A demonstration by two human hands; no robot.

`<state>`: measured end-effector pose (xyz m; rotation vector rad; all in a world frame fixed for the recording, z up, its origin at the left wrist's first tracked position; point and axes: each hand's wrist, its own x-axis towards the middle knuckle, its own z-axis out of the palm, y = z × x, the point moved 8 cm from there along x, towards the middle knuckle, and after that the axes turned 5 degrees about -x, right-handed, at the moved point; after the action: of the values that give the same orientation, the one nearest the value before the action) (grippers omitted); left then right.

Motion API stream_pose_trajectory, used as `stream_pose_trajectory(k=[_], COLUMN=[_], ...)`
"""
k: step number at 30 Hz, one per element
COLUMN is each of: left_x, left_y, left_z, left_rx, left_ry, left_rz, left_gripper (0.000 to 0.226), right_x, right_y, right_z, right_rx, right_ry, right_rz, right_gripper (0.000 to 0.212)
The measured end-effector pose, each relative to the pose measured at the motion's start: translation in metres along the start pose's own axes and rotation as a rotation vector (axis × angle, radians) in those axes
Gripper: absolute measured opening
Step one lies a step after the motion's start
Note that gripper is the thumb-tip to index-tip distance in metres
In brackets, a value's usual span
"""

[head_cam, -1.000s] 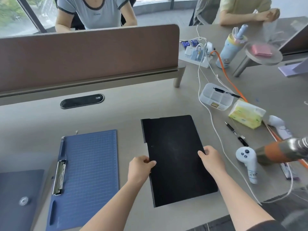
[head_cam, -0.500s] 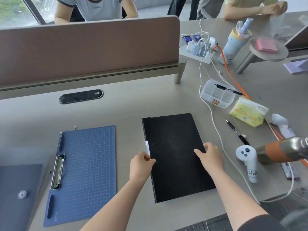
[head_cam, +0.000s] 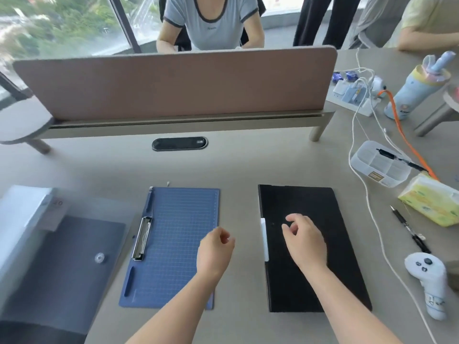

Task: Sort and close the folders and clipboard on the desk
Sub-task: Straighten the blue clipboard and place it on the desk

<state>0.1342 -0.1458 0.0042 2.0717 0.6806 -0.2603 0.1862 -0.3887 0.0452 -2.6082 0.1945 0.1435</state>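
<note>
A closed black folder [head_cam: 308, 269] lies flat on the desk at centre right, a white tab showing at its left edge. A blue clipboard [head_cam: 173, 242] with a metal clip lies to its left. At far left lies a grey-blue folder [head_cam: 62, 274] with a round button clasp, partly under a translucent white sheet. My left hand [head_cam: 214, 252] hovers over the gap between clipboard and black folder, fingers loosely curled, holding nothing. My right hand [head_cam: 304, 240] hangs over the black folder, fingers apart and empty.
A brown divider screen [head_cam: 173, 83] runs across the back of the desk, with people seated beyond it. At right are a clear plastic organiser box [head_cam: 380, 166], a tissue pack [head_cam: 432, 199], a black pen [head_cam: 409, 229], a white controller [head_cam: 427, 281], cables and a power strip [head_cam: 352, 95].
Both hands have let go of the black folder's edges and lifted. My left hand has moved left toward the clipboard. The view has swung left, showing more of the grey-blue folder.
</note>
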Motion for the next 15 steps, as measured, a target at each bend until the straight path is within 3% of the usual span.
stream_pose_trajectory(k=[3,8,15], left_x=[0.007,0.015,0.023], left_y=[-0.03,-0.083,-0.123], left_z=[-0.05,-0.122,-0.168], left_rx=[0.063,0.152,0.213], left_ry=[0.115,0.272,0.333], left_rz=[-0.039,-0.097,-0.162], left_gripper=[0.009,0.031,0.023], right_x=[-0.016,-0.041,-0.059], right_y=[-0.053,-0.105,-0.126], right_z=[0.039,0.106,0.147], right_rx=[0.031,-0.036,-0.097], right_ry=[-0.151,-0.39,-0.439], right_rz=[-0.084,-0.107,0.011], right_gripper=[0.023,0.037,0.044])
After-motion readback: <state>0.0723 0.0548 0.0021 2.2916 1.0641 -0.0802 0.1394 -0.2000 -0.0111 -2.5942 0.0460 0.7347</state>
